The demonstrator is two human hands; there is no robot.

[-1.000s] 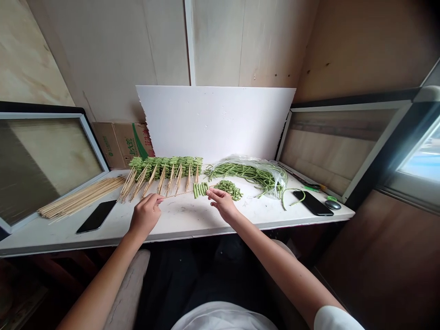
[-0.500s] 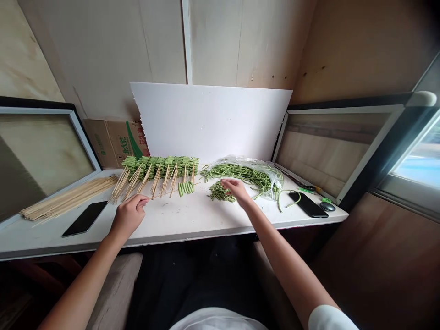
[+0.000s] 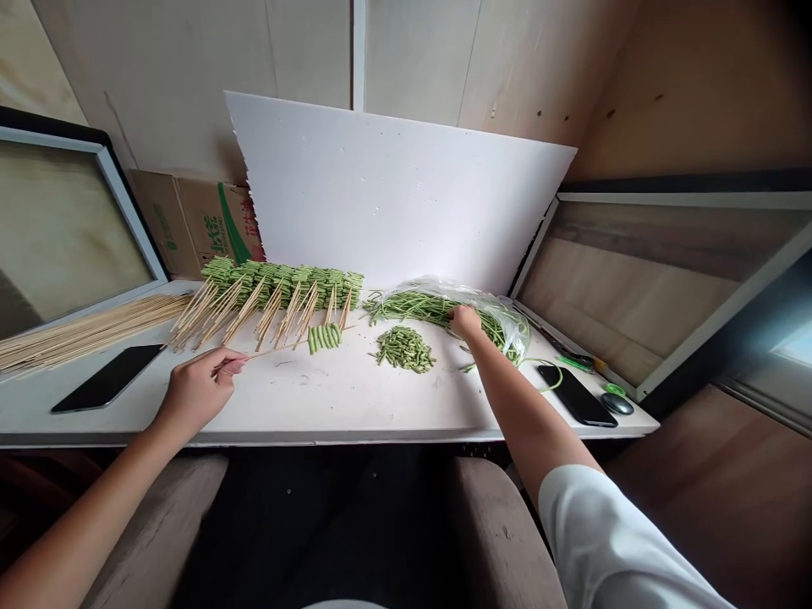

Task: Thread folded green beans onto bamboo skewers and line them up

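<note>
One long white desk [image 3: 298, 406] runs across my screen from 9 o'clock to 3 o'clock. I am far away, looking down at it through the head camera. A big white board [image 3: 381, 186] leans up at 12 o'clock. A cardboard box [image 3: 190, 224] sits behind the desk at 10 o'clock. Two glass panels in frames stand at the desk ends, the left panel [image 3: 63, 228] at 9 o'clock and the right panel [image 3: 634, 288] at 3 o'clock.

A clear plastic bag [image 3: 501, 326] lies at 2 o'clock, and long green beans [image 3: 419, 309] poke out of it toward 12 o'clock. A long row of beans on sticks [image 3: 282, 283] lies at 11 o'clock. A bundle of bare wooden skewers [image 3: 95, 330] lies at 9 o'clock. One black phone [image 3: 107, 378] is at 8 o'clock, and another black phone [image 3: 576, 395] is at 4 o'clock. Green-handled scissors [image 3: 576, 361] lie just behind that second phone, and a small mouse [image 3: 617, 404] lies just beside it. A small pile of cut beans [image 3: 404, 348] sits near the middle of the desk.

My left hand [image 3: 198, 391] is almost shut and pinches the end of a thin skewer [image 3: 279, 351]. The skewer points to 2 o'clock, and a few short beans [image 3: 324, 338] sit on its far end. My right hand [image 3: 466, 321] is curled down on the long green beans, right by the bag. I cannot tell if it has a tight hold.
</note>
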